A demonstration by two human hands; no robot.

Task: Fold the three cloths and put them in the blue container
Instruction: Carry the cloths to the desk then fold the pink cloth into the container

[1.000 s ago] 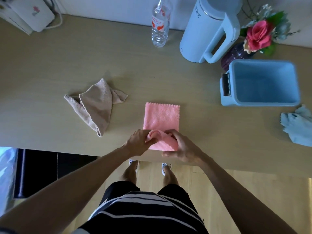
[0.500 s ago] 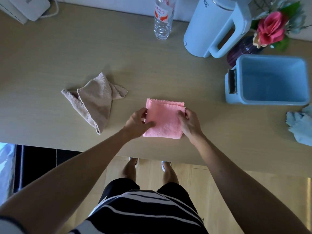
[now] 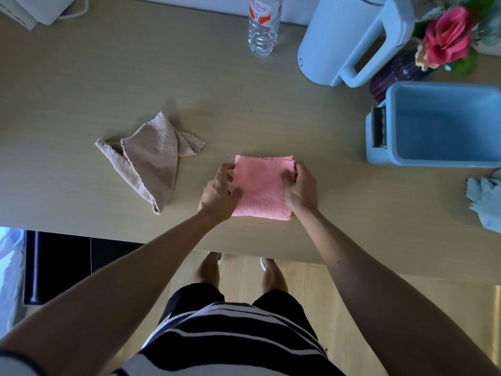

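A pink cloth (image 3: pixel 261 185) lies folded into a small square on the table, near its front edge. My left hand (image 3: pixel 219 195) pinches the square's left side and my right hand (image 3: pixel 302 188) pinches its right side. A beige cloth (image 3: pixel 151 158) lies loosely crumpled to the left of the pink one. At the right edge of the view a light blue cloth (image 3: pixel 486 202) sits bunched up. The blue container (image 3: pixel 444 126) stands empty at the right, just behind the light blue cloth.
Along the back of the wooden table (image 3: pixel 108 77) stand a clear water bottle (image 3: pixel 264 25), a pale blue kettle (image 3: pixel 349 42) and a purple vase (image 3: pixel 393 74) with a pink flower. A white device (image 3: pixel 40 8) sits at the back left corner.
The near half of the pink cloth was folded over away from me, making a small square. Both hands moved from its near edge to its left and right sides.
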